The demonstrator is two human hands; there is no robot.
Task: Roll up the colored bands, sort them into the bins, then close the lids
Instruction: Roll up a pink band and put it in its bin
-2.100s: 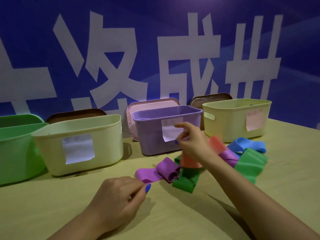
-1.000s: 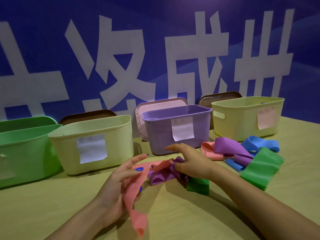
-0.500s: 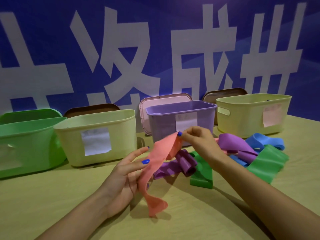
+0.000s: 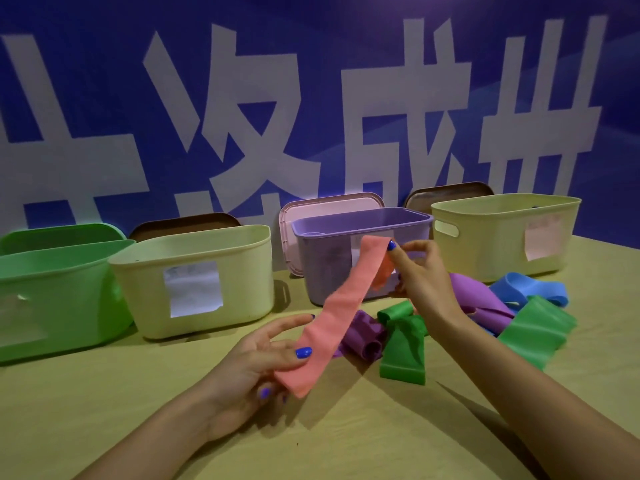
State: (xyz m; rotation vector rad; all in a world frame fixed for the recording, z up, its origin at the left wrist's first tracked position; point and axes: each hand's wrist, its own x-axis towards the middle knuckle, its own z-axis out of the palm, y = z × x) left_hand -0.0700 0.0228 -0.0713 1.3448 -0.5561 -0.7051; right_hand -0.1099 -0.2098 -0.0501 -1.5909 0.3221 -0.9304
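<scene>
Fingers (image 4: 393, 245) of the right hand (image 4: 420, 271) and left hand (image 4: 263, 358) pinch the unrolled pink band (image 4: 341, 299) stretched above the bench (image 4: 104, 410); the other bands (image 4: 533, 327) lie unsorted, four bins (image 4: 194, 247) lidless, so barely begun.

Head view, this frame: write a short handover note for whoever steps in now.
Left hand: pinches the lower end of the pink band.
Right hand: pinches its upper end, the band stretched out above the table.
Purple, green and blue bands lie loose in a pile.
Four bins stand open, lids propped behind.
Done: no band visibly binned.
Left: roll, sort, close lids.
</scene>
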